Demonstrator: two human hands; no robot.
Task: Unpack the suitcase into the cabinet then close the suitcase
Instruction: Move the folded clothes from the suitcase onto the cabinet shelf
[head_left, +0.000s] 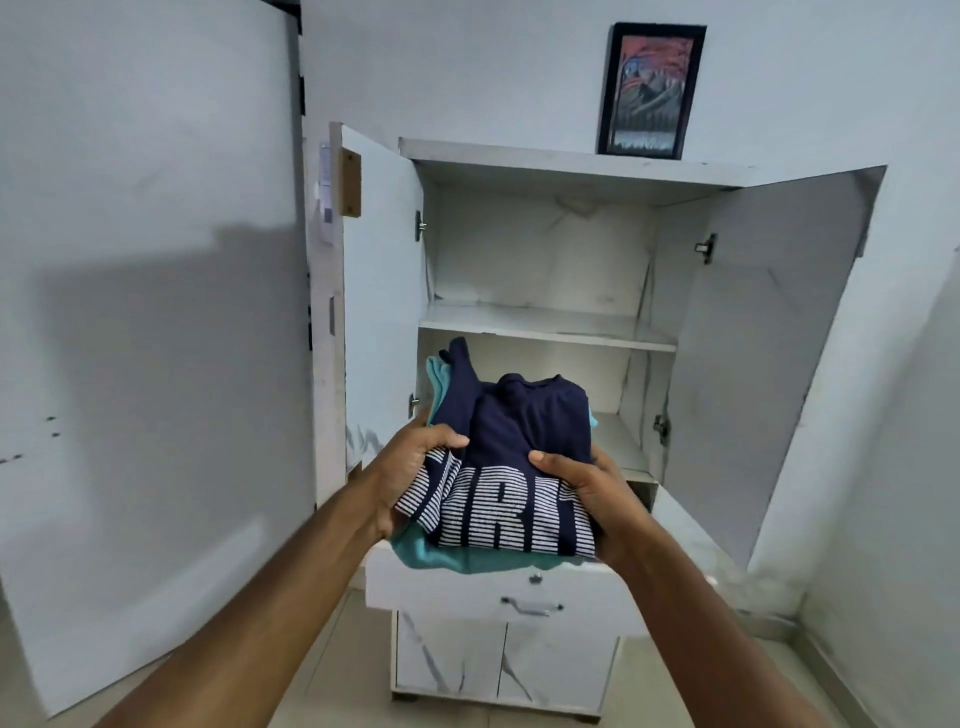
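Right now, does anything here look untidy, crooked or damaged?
Slightly. The clothes stack, gripped by left hand and right hand, is uneven: a navy sleeve sticks up at the back and the teal garment sags below. The cabinet looks undamaged.

folded navy-teal clothes stack (511, 467) | held before open white cabinet (571, 166)
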